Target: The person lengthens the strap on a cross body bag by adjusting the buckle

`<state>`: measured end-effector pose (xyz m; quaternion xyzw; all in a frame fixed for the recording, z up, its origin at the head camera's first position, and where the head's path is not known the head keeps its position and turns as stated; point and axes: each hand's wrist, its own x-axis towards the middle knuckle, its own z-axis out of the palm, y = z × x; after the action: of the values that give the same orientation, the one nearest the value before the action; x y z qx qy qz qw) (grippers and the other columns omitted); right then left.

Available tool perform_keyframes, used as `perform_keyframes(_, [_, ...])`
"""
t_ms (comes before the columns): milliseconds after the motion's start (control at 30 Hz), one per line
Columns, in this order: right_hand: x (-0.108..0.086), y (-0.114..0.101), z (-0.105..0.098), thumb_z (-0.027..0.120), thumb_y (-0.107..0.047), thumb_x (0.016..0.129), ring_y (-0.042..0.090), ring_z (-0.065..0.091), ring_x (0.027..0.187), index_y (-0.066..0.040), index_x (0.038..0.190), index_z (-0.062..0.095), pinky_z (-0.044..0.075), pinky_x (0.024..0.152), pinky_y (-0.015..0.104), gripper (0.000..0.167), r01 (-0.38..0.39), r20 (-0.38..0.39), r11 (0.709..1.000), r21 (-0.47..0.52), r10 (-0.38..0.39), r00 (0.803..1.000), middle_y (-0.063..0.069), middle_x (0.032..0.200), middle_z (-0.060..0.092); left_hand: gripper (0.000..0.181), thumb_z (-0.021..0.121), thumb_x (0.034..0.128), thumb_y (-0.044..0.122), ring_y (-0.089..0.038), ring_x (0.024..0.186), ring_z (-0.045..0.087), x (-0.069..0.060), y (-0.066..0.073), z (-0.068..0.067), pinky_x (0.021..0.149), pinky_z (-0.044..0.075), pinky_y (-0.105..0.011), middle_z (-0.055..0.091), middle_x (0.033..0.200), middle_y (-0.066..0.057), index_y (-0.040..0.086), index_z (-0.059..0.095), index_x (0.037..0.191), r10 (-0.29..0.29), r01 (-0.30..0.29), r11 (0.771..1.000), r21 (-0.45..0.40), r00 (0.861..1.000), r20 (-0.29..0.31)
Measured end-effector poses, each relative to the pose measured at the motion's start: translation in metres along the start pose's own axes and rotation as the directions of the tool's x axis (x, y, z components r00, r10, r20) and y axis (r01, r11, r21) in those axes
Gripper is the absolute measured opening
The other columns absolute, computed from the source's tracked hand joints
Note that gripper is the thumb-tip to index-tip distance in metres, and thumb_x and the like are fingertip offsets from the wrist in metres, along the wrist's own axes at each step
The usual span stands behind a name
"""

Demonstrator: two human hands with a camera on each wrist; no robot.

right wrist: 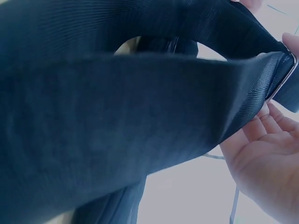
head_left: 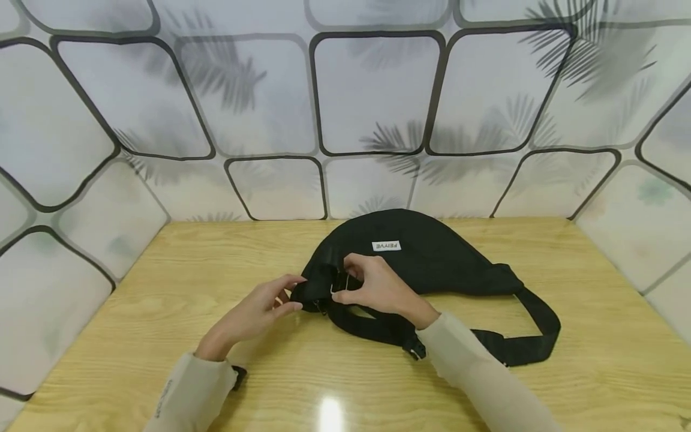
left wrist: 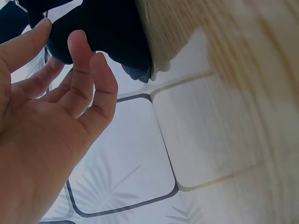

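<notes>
Black waist bag (head_left: 426, 264) lying on the desk (head_left: 216, 258), right hand (head_left: 380, 285) pinching the strap (right wrist: 117, 116) at its slim metal buckle (right wrist: 283, 80), left hand (head_left: 259, 309) right at the bag's end, fingers loosely curved and parted, lightly touching.

Left hand (left wrist: 53, 126) noted at your left edge, palm toward the camera, fingers loosely bent; your thumb and fingertips overlap dark cloth (left wrist: 110, 35) at the top, firmness of contact unclear; wood-grained tabletop (left wrist: 187, 18) lies beyond it at upper right; below, a pale backdrop (left wrist: 131, 149) with dark-outlined panels and grey fronds.
</notes>
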<state>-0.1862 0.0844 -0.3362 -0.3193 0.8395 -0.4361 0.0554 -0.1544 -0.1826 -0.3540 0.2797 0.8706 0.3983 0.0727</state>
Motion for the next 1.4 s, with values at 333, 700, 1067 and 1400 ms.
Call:
perform_keyframes(333, [-0.013, 0.005, -0.021, 0.079, -0.022, 0.085, 0.016, 0.054, 0.074, -0.003, 0.113, 0.065, 0.045, 0.075, 0.035, 0.036, -0.035, 0.014, 0.998, 0.05, 0.035, 0.999, 0.0, 0.09, 0.064, 0.039, 0.061, 0.1018, 0.006, -0.019, 0.088, 0.062, 0.002, -0.004, 0.002, 0.076, 0.052, -0.032, 0.065, 0.11, -0.009, -0.006, 0.051, 0.138, -0.009, 0.009, 1.0, -0.001, 1.0, 0.011])
perform_keyframes(700, [-0.028, 0.014, -0.035, 0.077, -0.021, 0.086, 0.018, 0.049, 0.068, -0.005, 0.102, 0.063, 0.04, 0.066, 0.032, 0.027, -0.025, 0.01, 0.999, 0.035, 0.024, 1.0, 0.002, 0.079, 0.055, 0.039, 0.061, 0.1021, 0.005, -0.017, 0.091, 0.061, 0.004, -0.006, -0.001, 0.078, 0.053, -0.034, 0.064, 0.112, -0.009, -0.005, 0.051, 0.139, -0.005, 0.005, 1.0, 0.005, 1.0, 0.021])
perform_keyframes(1067, [-0.039, 0.023, -0.043, 0.079, -0.014, 0.085, 0.015, 0.06, 0.07, -0.005, 0.106, 0.066, 0.045, 0.07, 0.03, 0.026, -0.004, 0.028, 0.998, 0.066, 0.002, 1.0, -0.004, 0.082, 0.066, 0.038, 0.059, 0.1034, 0.007, -0.02, 0.095, 0.06, -0.001, -0.007, -0.002, 0.079, 0.053, -0.035, 0.062, 0.118, -0.013, -0.005, 0.05, 0.139, -0.01, 0.009, 1.0, 0.007, 1.0, 0.029])
perform_keyframes(1400, [-0.046, 0.029, -0.053, 0.08, -0.013, 0.086, 0.017, 0.066, 0.077, 0.002, 0.116, 0.065, 0.053, 0.073, 0.031, 0.036, -0.014, 0.038, 0.998, 0.065, 0.012, 0.999, -0.001, 0.088, 0.069, 0.038, 0.056, 0.1049, 0.007, -0.022, 0.096, 0.061, -0.006, -0.009, -0.004, 0.074, 0.051, -0.033, 0.063, 0.118, -0.014, -0.005, 0.047, 0.14, -0.025, 0.025, 1.0, -0.007, 0.999, 0.036])
